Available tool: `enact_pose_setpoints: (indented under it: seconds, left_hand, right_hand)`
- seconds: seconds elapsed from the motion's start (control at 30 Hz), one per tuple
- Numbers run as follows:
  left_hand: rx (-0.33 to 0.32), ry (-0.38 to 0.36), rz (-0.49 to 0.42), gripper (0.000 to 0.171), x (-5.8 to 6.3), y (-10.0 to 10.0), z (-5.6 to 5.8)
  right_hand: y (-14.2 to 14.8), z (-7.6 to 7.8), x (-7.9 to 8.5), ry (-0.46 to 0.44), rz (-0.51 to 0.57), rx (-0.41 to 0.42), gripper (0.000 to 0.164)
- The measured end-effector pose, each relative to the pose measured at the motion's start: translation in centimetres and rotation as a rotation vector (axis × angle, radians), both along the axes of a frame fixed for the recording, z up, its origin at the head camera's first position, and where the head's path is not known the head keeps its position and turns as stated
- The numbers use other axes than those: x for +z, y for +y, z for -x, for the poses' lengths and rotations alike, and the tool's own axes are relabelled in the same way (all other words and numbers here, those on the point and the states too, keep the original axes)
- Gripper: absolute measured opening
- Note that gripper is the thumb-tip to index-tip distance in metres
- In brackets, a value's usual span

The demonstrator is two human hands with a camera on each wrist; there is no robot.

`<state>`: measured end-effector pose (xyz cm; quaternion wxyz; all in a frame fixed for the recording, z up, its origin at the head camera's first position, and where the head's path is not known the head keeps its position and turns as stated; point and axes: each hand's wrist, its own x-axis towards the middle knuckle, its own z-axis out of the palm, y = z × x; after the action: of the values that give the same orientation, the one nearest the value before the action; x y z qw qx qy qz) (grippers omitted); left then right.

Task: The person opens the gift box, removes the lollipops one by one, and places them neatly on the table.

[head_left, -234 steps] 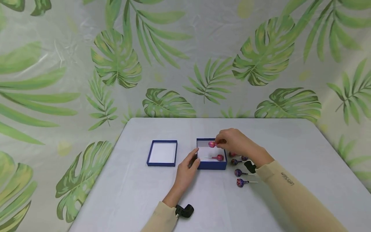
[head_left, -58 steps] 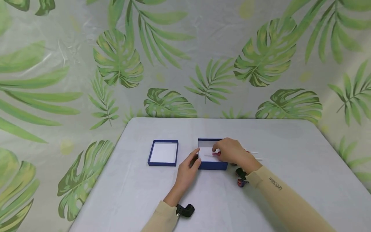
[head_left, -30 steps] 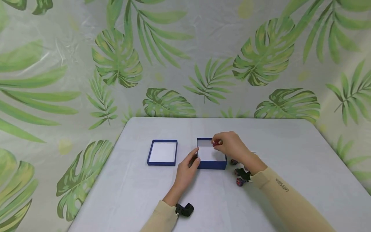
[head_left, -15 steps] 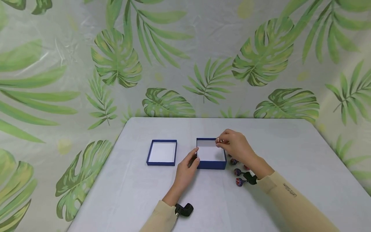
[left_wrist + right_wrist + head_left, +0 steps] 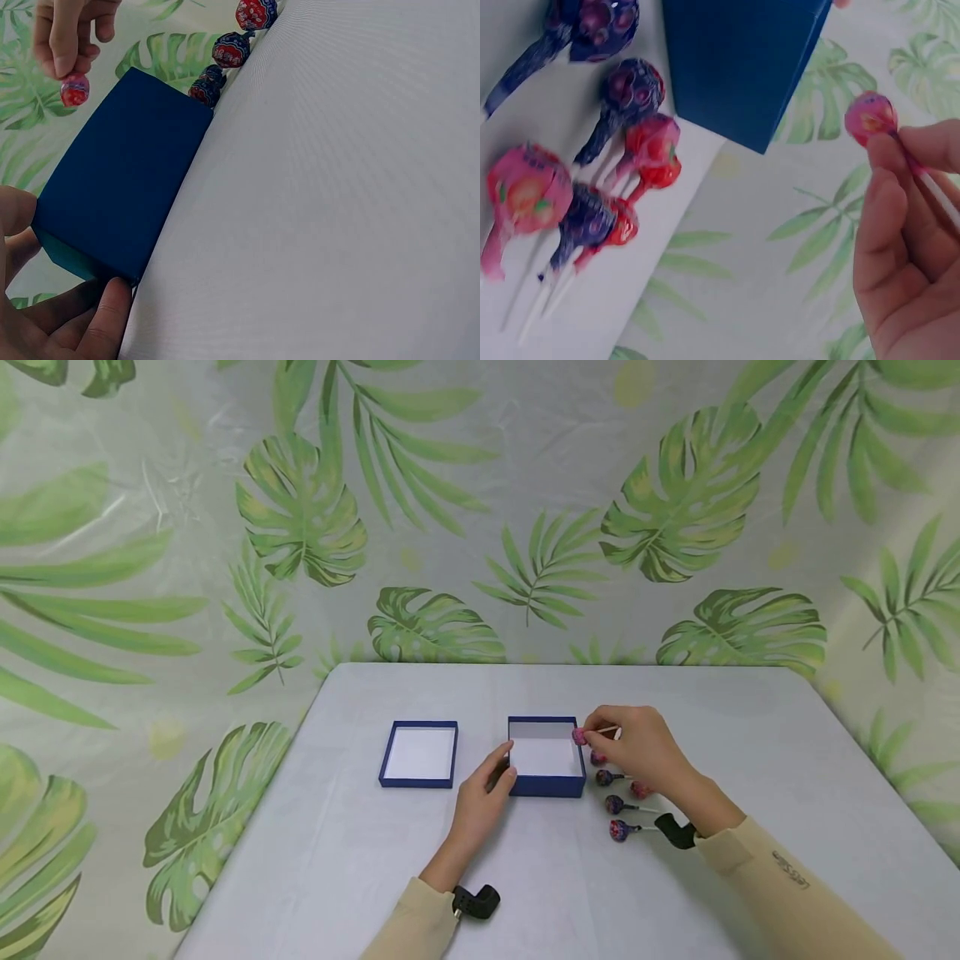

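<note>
My right hand [image 5: 641,747] pinches a pink-wrapped lollipop [image 5: 579,736] between thumb and fingertips, just below its candy head. That head is by the right rim of the open blue box [image 5: 547,787], above the table; its white stick points right. In the right wrist view, the same lollipop [image 5: 871,118] shows clear of the box. My left hand [image 5: 480,803] grips the box's left side, with the thumb at the front corner and a finger further back. The box's white inside is visible.
Right of the box lie several lollipops, among them a purple one [image 5: 619,831] nearest me and a pink one [image 5: 640,789]; my right hand and wrist cover part of this group. Left of the box is a shallow blue-rimmed lid [image 5: 417,783], inside up.
The lollipop that lay in the box is lifted out; my right hand has carried it up and right to the box's right rim. My left hand stays at the box.
</note>
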<state>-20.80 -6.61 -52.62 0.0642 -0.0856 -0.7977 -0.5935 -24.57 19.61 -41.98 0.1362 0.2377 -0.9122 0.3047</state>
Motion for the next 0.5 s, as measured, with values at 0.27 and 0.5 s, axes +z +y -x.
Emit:
enact_pose_setpoints:
  seconds: [0.27,0.5]
  left_hand:
    - [-0.004,-0.007,-0.001,0.046,0.0,0.0,-0.1]
    - [-0.003,-0.006,0.006,0.046,0.3,-0.1,-0.1]
  right_hand:
    - [2.2,-1.3,0.4,-0.169,-0.003,-0.014,0.009]
    - [4.0,-2.2,0.3,-0.244,0.016,-0.011,0.012]
